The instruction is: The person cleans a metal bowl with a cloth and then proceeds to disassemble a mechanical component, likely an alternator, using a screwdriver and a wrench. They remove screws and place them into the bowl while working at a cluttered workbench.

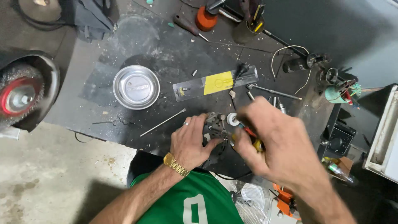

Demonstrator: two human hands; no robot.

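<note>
Dark, gritty tabletop (124, 41). At its near edge, left hand (191, 141) grips a small metal assembly (215, 128); right hand (277, 145) holds a screwdriver (251, 137) against it. Empty steel bowl (136, 86) nearby; parts remain loose.

**Bench layout around your hands**

Your left hand (191, 141) and right hand (275, 143) meet at the near edge of the workbench (95, 83), closed around a small metal assembly (215, 126) between them. A thin rod (163, 122) lies just left of your left hand. The round metal bowl (136, 86) sits further left and farther back. A flat packet (215, 83) lies beyond your hands. A wire wheel (18, 93) stands at the far left, off the bench.
</note>
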